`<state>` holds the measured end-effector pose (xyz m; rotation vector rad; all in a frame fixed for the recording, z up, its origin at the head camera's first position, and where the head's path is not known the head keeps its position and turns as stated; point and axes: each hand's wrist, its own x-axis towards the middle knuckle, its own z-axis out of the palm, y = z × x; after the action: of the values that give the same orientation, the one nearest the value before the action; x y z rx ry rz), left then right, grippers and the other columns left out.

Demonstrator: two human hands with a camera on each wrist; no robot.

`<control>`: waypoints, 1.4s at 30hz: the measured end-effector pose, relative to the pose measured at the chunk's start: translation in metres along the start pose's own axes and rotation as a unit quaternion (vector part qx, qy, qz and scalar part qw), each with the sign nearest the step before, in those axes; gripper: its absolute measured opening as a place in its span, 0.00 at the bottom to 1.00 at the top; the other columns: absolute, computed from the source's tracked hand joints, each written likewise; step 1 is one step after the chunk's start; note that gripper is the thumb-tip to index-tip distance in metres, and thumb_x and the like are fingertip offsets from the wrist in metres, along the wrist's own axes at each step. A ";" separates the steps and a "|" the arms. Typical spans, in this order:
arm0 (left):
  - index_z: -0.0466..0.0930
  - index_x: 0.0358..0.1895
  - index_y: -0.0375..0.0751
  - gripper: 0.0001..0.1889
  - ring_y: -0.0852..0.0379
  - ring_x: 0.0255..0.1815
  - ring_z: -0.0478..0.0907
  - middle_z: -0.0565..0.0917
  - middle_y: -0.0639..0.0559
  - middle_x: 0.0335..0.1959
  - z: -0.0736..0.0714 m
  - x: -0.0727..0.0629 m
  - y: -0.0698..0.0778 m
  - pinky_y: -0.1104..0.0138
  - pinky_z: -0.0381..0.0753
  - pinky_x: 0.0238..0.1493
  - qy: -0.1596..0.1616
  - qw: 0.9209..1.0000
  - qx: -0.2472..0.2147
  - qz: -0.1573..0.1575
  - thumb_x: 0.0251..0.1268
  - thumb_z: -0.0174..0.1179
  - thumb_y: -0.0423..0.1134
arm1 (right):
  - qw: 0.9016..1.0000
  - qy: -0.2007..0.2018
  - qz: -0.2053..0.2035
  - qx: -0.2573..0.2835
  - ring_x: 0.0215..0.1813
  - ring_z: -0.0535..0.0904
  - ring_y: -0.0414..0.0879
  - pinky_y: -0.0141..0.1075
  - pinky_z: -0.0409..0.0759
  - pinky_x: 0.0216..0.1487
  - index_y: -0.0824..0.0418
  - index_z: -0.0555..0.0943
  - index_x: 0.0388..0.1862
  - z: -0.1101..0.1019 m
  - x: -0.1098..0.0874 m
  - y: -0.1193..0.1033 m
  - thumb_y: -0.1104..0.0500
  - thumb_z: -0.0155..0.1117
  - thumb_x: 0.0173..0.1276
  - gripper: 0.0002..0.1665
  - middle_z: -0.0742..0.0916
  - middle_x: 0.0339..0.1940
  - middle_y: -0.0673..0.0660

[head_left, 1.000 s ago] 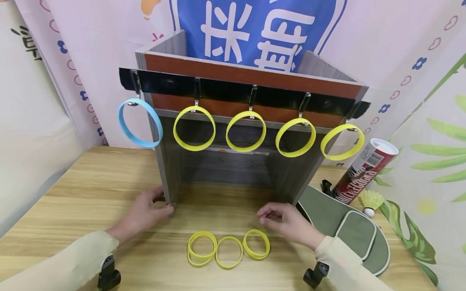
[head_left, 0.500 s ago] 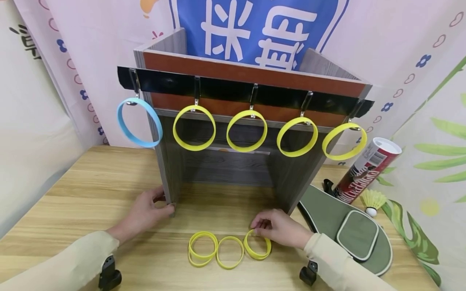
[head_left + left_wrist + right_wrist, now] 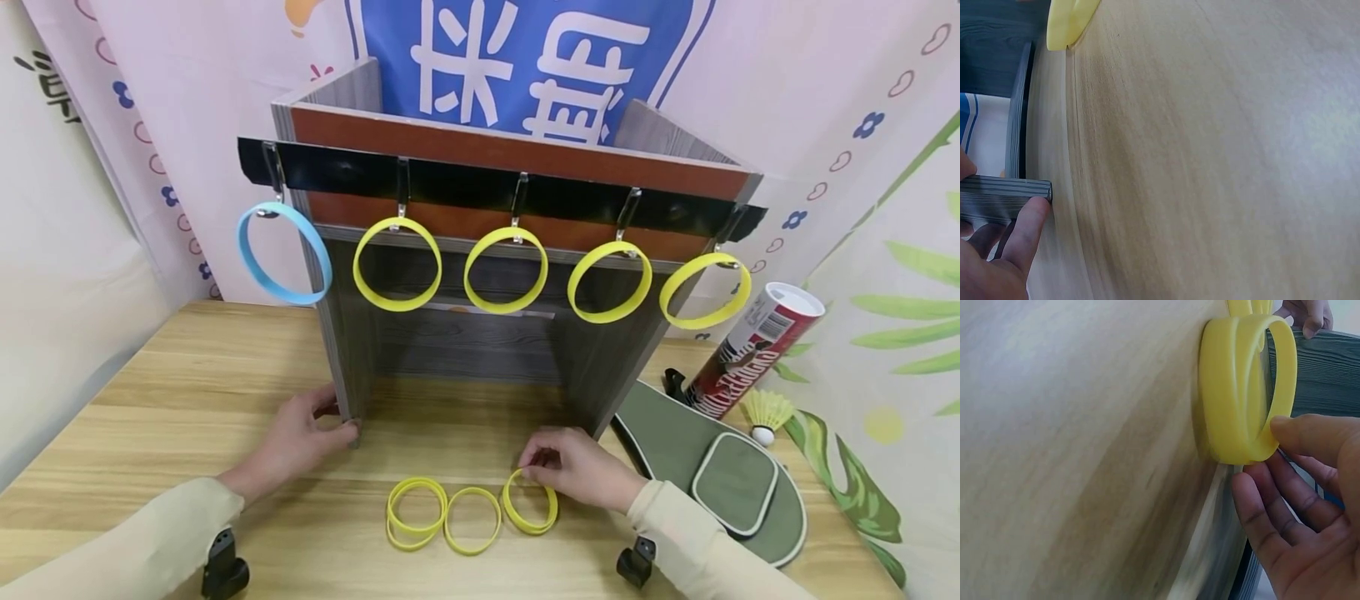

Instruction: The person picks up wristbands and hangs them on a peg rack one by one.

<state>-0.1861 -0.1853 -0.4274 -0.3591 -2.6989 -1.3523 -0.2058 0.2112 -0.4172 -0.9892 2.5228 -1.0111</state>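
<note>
A wooden desk (image 3: 172,400) is stretching before a printed cloth (image 3: 217,67). In the head view, the left grip (image 3: 296,440) at eight o'clock is clasping the grey stand's left panel (image 3: 352,333); yellow rings (image 3: 472,552) are lying at six; the right grip (image 3: 583,468) at five is pinching another ring (image 3: 1287,381) at half past five; a green bag (image 3: 678,450) is lying at four.

Free lane for you over the tabletop (image 3: 457,425), between the left panel (image 3: 354,354) and right panel (image 3: 609,358), as far as the back board (image 3: 472,346); loose yellow rings (image 3: 471,552) lie across its near end. Higher up, five hanging rings (image 3: 507,309) span the front, and the green case (image 3: 731,483) crowds your right side.
</note>
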 end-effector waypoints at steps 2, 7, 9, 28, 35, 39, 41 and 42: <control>0.76 0.69 0.29 0.28 0.42 0.56 0.85 0.87 0.34 0.58 0.000 0.000 0.000 0.69 0.83 0.48 0.001 1.000 0.000 0.000 0.66 0.65 0.34 | 1.000 0.002 -0.003 0.001 0.38 0.81 0.30 0.29 0.83 0.43 0.56 0.87 0.38 0.000 0.000 -0.001 0.65 0.70 0.71 0.04 0.90 0.37 0.50; 0.76 0.69 0.29 0.28 0.43 0.56 0.85 0.87 0.34 0.58 0.000 0.000 -0.001 0.69 0.83 0.47 0.002 1.000 0.003 -0.001 0.66 0.66 0.34 | 1.000 0.007 -0.010 0.000 0.39 0.83 0.30 0.30 0.84 0.44 0.56 0.87 0.38 -0.001 0.000 -0.001 0.65 0.69 0.72 0.04 0.91 0.37 0.50; 0.76 0.69 0.29 0.28 0.43 0.56 0.85 0.87 0.34 0.58 0.000 0.000 -0.001 0.68 0.83 0.47 0.002 1.000 0.005 -0.001 0.66 0.66 0.34 | 1.000 0.011 -0.012 -0.002 0.39 0.83 0.30 0.30 0.85 0.44 0.56 0.87 0.38 -0.002 0.000 -0.001 0.64 0.69 0.72 0.03 0.91 0.36 0.51; 0.77 0.68 0.29 0.28 0.43 0.55 0.86 0.88 0.35 0.57 0.002 -0.001 -0.002 0.68 0.84 0.48 0.003 1.000 0.005 -0.003 0.66 0.66 0.34 | 0.998 0.009 0.012 0.063 0.40 0.82 0.32 0.30 0.84 0.43 0.61 0.86 0.43 -0.011 -0.001 0.005 0.62 0.69 0.73 0.04 0.91 0.37 0.56; 0.76 0.69 0.30 0.28 0.43 0.56 0.86 0.88 0.35 0.58 0.002 0.000 -0.003 0.69 0.83 0.47 0.001 1.000 0.004 -0.003 0.66 0.66 0.35 | 0.989 -0.039 0.062 0.125 0.44 0.87 0.41 0.32 0.86 0.46 0.66 0.86 0.52 -0.023 -0.003 0.003 0.61 0.66 0.75 0.12 0.90 0.44 0.66; 0.75 0.70 0.29 0.29 0.43 0.56 0.85 0.87 0.34 0.59 0.002 0.000 -0.002 0.69 0.83 0.48 0.000 1.000 0.001 -0.001 0.67 0.66 0.35 | 0.983 -0.063 0.090 0.148 0.47 0.88 0.44 0.31 0.85 0.48 0.68 0.85 0.55 -0.031 -0.005 0.001 0.62 0.66 0.75 0.15 0.90 0.47 0.69; 0.74 0.70 0.29 0.29 0.43 0.56 0.85 0.87 0.34 0.59 0.001 0.000 -0.001 0.69 0.83 0.48 0.000 1.000 0.000 0.000 0.67 0.66 0.35 | 0.982 -0.070 0.092 0.151 0.48 0.88 0.42 0.29 0.85 0.48 0.70 0.84 0.56 -0.034 -0.006 -0.001 0.63 0.66 0.74 0.16 0.90 0.47 0.70; 0.74 0.70 0.29 0.29 0.43 0.56 0.85 0.87 0.34 0.59 0.001 0.000 -0.001 0.69 0.83 0.48 0.000 1.000 -0.001 0.001 0.67 0.66 0.34 | 0.981 -0.072 0.092 0.153 0.47 0.87 0.41 0.28 0.85 0.48 0.71 0.84 0.56 -0.035 -0.006 -0.002 0.63 0.67 0.73 0.16 0.90 0.47 0.71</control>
<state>-0.1862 -0.1852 -0.4290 -0.3617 -2.6955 -1.3547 -0.2156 0.2324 -0.3908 -0.7004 2.2075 -1.1785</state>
